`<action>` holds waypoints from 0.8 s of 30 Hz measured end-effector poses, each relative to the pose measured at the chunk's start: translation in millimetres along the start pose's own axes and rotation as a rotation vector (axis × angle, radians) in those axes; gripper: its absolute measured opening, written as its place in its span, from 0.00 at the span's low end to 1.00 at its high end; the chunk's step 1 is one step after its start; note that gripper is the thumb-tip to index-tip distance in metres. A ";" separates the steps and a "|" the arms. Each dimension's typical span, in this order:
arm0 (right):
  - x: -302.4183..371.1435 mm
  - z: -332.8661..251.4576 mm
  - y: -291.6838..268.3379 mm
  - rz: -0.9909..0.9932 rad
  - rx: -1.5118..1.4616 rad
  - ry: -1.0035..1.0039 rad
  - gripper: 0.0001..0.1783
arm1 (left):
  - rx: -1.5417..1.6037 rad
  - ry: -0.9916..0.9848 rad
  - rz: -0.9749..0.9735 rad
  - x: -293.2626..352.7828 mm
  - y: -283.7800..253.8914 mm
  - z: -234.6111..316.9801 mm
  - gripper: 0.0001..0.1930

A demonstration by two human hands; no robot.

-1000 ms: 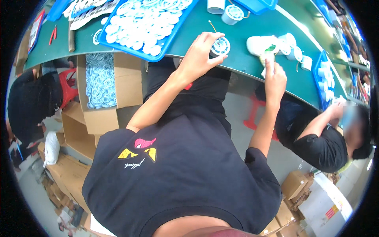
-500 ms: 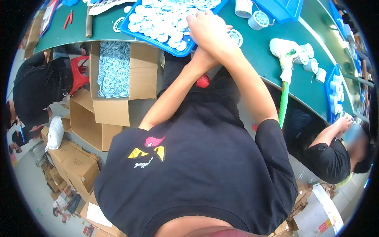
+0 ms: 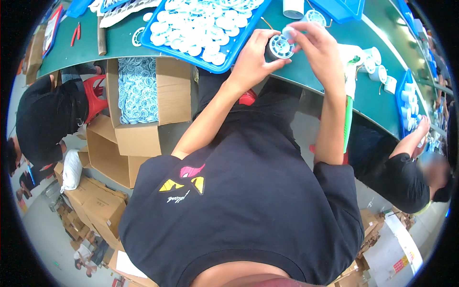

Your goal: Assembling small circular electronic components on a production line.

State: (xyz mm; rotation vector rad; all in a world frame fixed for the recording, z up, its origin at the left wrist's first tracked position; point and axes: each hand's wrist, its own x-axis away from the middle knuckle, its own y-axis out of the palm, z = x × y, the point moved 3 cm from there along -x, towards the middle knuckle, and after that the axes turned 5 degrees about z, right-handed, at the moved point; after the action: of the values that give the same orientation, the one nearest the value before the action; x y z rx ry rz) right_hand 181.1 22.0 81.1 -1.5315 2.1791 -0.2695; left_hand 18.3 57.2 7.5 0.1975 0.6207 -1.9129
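Two bare hands, left hand point(image 3: 251, 60) and right hand point(image 3: 318, 45), meet at one round white spool point(image 3: 279, 47) at twelve o'clock. One blue tray point(image 3: 224, 60) holds too many white discs to count. Two open cardboard boxes point(image 3: 143, 138) sit at ten o'clock. Two other people are visible, at nine and three o'clock.

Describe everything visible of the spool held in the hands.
The spool is small and round, with a dark body and a white, spoked end face that looks plastic and is turned toward the camera. The left hand grips it from the left; the right hand pinches its upper right edge. It is held just above the green table, beside the blue tray.
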 end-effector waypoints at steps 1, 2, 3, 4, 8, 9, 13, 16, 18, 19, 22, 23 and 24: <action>6.0 3.7 -2.6 -0.066 -0.055 0.061 0.11 | 0.002 -0.001 -0.008 0.2 -0.6 -1.4 0.35; 11.6 5.0 -3.9 -0.130 -0.108 0.122 0.11 | -0.003 0.008 -0.007 0.7 -0.5 -1.8 0.35; 13.7 2.9 -3.7 -0.116 0.013 0.115 0.11 | -0.009 0.018 -0.003 1.3 -1.0 -2.4 0.35; 13.8 10.2 -1.2 -0.114 0.014 0.118 0.11 | -0.012 0.022 -0.001 1.3 -1.7 -3.7 0.34; 16.1 24.2 6.5 -0.096 0.027 0.024 0.11 | -0.002 0.042 0.004 0.6 0.3 -2.3 0.34; 16.0 21.7 7.2 -0.091 0.074 0.047 0.11 | 0.002 0.032 0.005 1.4 0.5 -1.6 0.34; 7.1 6.0 17.4 0.015 0.220 -0.037 0.13 | 0.006 0.040 0.015 5.0 -3.3 -2.7 0.36; -25.3 -23.8 46.8 -0.038 0.391 -0.293 0.15 | 0.098 -0.050 -0.013 6.6 -5.0 -5.7 0.39; -46.5 -27.4 73.7 0.013 0.341 -0.543 0.18 | 0.136 -0.006 0.007 1.4 -2.9 -3.6 0.41; -53.0 -33.1 80.6 0.054 0.234 -0.677 0.18 | 0.168 0.008 0.005 1.3 -0.3 -4.7 0.41; -93.8 -5.5 122.6 -0.405 0.833 -0.290 0.16 | 0.197 -0.013 -0.034 -1.7 4.0 -3.4 0.40; -94.7 -5.5 127.0 -0.407 0.829 -0.300 0.16 | 0.192 -0.067 -0.041 -0.9 3.9 -4.2 0.38; -94.0 -7.8 128.9 -0.334 0.829 -0.404 0.15 | 0.190 -0.120 -0.051 -0.2 4.5 -4.9 0.36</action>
State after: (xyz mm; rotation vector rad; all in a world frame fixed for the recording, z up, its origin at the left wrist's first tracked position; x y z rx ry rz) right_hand 95.3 154.9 58.9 -1.2846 1.2383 -0.7780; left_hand 21.7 58.5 1.9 0.1873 0.3666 -2.0168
